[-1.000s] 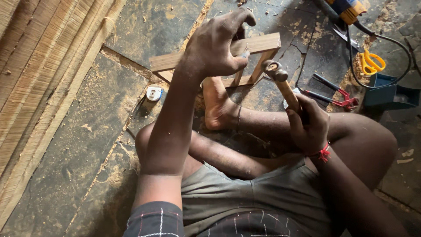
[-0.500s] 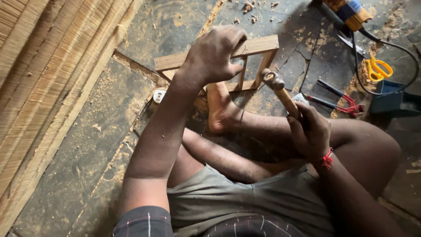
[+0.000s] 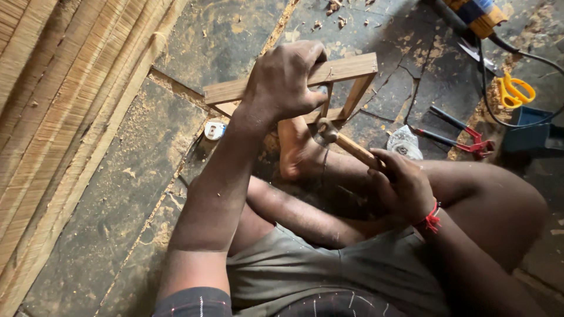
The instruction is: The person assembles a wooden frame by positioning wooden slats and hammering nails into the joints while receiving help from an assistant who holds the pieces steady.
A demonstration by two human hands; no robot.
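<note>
1. Far left, a stack of pale wooden boards (image 3: 53,117) runs slantwise along the dusty stone floor (image 3: 117,199), which is strewn with sawdust.
2. Just right of the boards, near the floor's middle, a small white tape measure (image 3: 215,130) lies on the floor, close beside the person's left forearm.
3. The left hand (image 3: 288,79) is closed over the top rail of a small wooden frame (image 3: 346,69), fingers curled over the far edge, holding it upright. The frame stands on the floor in the far middle of the scene, its lower rail close to the person's bare foot (image 3: 296,149); whether foot and frame touch cannot be told.
4. A hammer (image 3: 346,144) with a wooden handle has its metal head just below the left hand, near or against the frame's lower part; contact cannot be told.
5. The right hand (image 3: 405,188) is wrapped tight around the hammer's handle, near side of the frame. A red thread band (image 3: 433,220) sits on that wrist.
6. Right of the hammer, a crumpled clear plastic bag (image 3: 404,142) lies on the floor.
7. Further right lie red-handled pliers (image 3: 464,136).
8. Far right, yellow-handled scissors (image 3: 516,91) lie by a black cable (image 3: 499,64), with a blue box (image 3: 529,129) nearer and a yellow power tool (image 3: 479,14) at the far edge.
</note>
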